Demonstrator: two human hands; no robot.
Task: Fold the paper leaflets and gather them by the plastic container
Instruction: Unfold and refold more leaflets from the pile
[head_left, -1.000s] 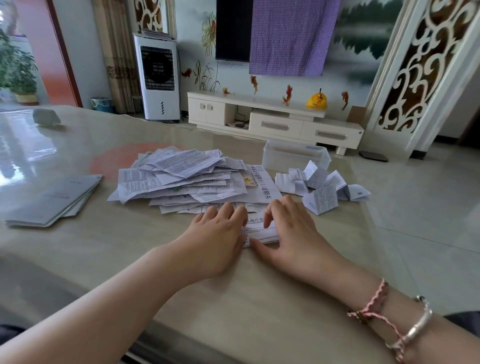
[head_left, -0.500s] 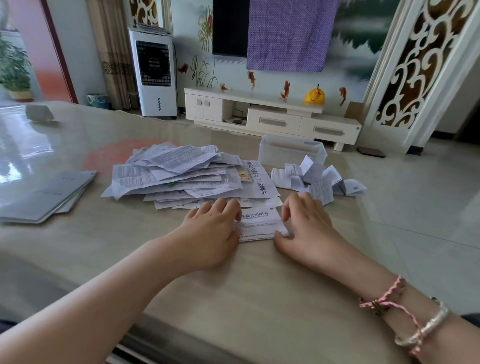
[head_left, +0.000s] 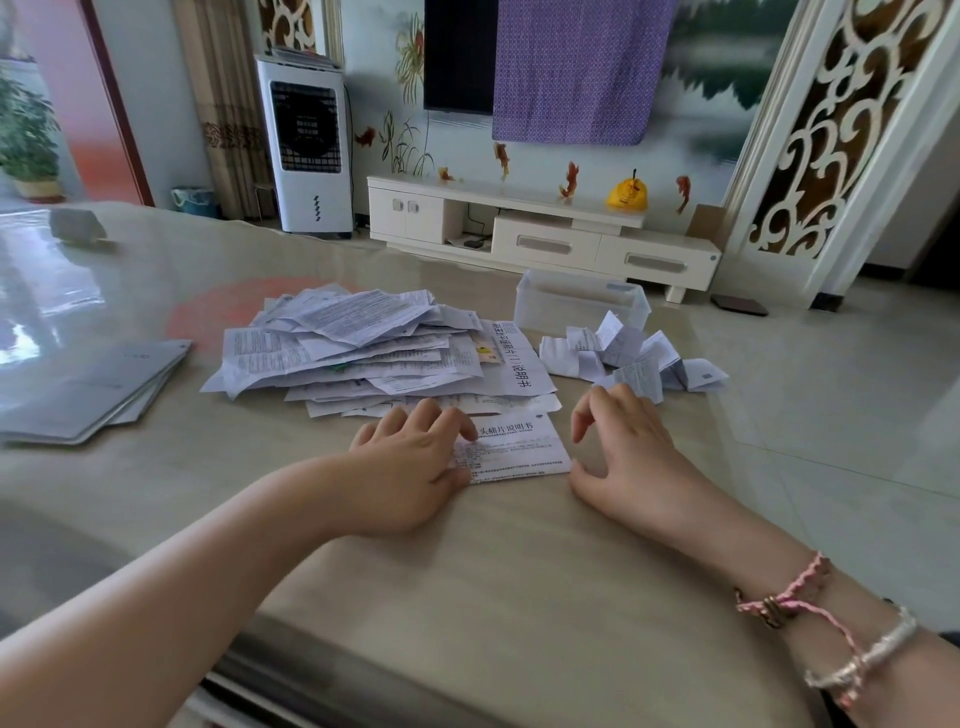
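A folded white leaflet (head_left: 519, 449) with printed text lies flat on the table in front of me. My left hand (head_left: 410, 462) rests on its left end, fingers laid over the paper. My right hand (head_left: 623, 447) sits at its right edge, thumb touching the near corner and fingers loosely curled above the table. Behind it spreads a loose heap of unfolded leaflets (head_left: 353, 343). A clear plastic container (head_left: 582, 306) stands at the back right, with several folded leaflets (head_left: 634, 358) gathered in front of it.
A stack of grey booklets (head_left: 88, 389) lies at the left. The beige table (head_left: 519, 571) ends close on the right, beyond the folded pile, with tiled floor below. A white TV cabinet (head_left: 545, 234) and an air cooler (head_left: 306, 145) stand behind.
My hands have slid apart along the leaflet, the right one moving off its right edge, so the folded paper now shows between them.
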